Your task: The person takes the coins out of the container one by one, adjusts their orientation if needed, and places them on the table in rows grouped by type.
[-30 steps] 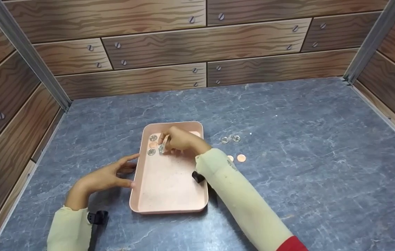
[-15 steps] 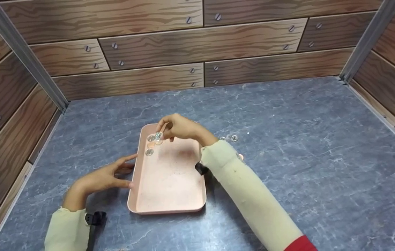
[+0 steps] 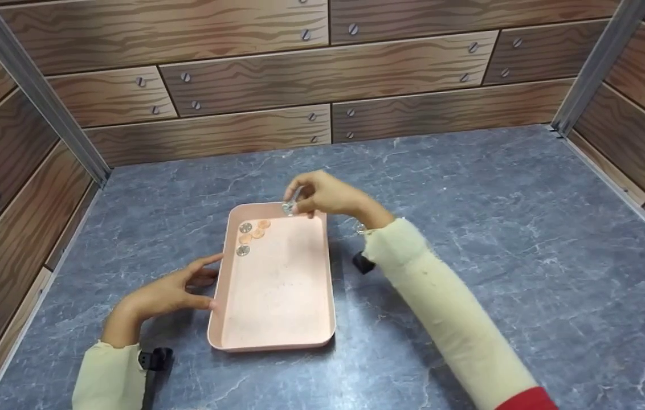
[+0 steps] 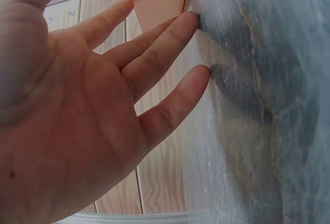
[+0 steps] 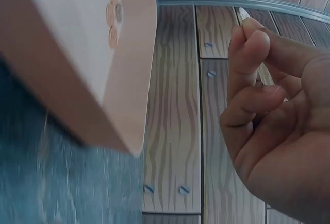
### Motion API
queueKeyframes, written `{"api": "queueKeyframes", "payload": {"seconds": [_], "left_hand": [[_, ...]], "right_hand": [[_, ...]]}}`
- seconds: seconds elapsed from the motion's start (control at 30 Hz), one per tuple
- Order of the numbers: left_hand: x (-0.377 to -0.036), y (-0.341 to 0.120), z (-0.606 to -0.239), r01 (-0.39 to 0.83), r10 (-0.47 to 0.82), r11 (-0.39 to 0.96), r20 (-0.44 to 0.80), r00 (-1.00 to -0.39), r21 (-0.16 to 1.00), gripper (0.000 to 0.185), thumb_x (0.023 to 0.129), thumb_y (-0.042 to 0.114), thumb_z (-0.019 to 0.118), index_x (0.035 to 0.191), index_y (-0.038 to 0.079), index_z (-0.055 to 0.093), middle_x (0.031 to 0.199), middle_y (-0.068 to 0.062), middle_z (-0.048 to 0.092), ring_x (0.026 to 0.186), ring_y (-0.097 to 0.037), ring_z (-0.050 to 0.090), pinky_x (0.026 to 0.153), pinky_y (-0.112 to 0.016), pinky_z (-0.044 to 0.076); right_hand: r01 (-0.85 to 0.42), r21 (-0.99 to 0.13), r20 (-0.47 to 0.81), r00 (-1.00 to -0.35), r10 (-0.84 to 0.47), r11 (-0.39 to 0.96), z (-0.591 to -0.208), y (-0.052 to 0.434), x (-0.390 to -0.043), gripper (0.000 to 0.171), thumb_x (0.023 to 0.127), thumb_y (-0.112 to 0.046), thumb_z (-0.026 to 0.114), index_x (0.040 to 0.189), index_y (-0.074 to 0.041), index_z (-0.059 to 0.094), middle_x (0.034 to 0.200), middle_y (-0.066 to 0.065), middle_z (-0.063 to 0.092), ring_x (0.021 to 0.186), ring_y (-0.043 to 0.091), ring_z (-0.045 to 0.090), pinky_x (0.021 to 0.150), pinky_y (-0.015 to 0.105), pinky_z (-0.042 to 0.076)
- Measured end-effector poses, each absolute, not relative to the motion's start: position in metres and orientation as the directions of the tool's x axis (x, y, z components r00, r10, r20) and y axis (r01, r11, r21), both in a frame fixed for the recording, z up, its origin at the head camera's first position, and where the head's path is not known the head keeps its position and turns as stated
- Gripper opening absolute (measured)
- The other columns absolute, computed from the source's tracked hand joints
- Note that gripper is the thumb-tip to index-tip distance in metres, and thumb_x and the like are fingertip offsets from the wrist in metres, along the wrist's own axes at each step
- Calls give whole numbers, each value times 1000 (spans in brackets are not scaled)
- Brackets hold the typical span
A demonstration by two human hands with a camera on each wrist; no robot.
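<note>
A shallow pink tray (image 3: 277, 296) lies on the blue marbled table. Silver coins (image 3: 243, 250) and copper coins (image 3: 258, 233) are grouped in its far left corner. Above the tray's far edge, my right hand (image 3: 325, 195) pinches a silver coin (image 3: 288, 208) between thumb and fingertips; the right wrist view shows this coin (image 5: 244, 13) edge-on. My left hand (image 3: 166, 293) is at the tray's left side, thumb and fingertips right at the wall, fingers extended. In the left wrist view its fingers (image 4: 160, 64) are spread beside the tray's pink wall (image 4: 160, 0).
Another silver coin (image 3: 360, 228) lies on the table right of the tray, partly covered by the right sleeve (image 3: 442, 290). Wood-print panels (image 3: 254, 85) wall in the table at the back and both sides.
My right hand has lifted from the coins in the tray and moved up and right, carrying the silver coin. Copper coins it covered now show. The left hand stays at the tray.
</note>
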State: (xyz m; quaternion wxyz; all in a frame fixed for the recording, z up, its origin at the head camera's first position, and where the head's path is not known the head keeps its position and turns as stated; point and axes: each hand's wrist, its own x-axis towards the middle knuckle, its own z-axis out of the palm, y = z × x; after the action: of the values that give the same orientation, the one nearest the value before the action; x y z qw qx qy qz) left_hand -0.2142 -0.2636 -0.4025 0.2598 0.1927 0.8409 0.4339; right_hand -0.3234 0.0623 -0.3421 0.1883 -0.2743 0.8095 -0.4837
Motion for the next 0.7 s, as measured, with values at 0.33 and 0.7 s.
{"api": "queueKeyframes", "payload": {"seconds": [0.33, 0.7], "left_hand": [[-213, -264, -403, 68, 534, 552, -289, -795, 831, 93, 85, 26, 74, 155, 11, 14, 149, -34, 31, 136, -50, 34, 106, -58, 39], [-214, -263, -403, 80, 542, 546, -279, -793, 834, 93, 85, 25, 74, 155, 12, 14, 149, -33, 32, 136, -50, 35, 107, -57, 39]], "right_hand": [[-270, -876, -51, -773, -632, 400, -339, 106, -319, 21, 88, 1, 65, 108, 3, 61, 78, 3, 63, 59, 9, 55, 56, 19, 49], [-253, -835, -108, -795, -597, 488, -356, 155, -321, 24, 87, -3, 66, 110, 4, 61, 80, 1, 63, 63, 11, 57, 60, 26, 54]]}}
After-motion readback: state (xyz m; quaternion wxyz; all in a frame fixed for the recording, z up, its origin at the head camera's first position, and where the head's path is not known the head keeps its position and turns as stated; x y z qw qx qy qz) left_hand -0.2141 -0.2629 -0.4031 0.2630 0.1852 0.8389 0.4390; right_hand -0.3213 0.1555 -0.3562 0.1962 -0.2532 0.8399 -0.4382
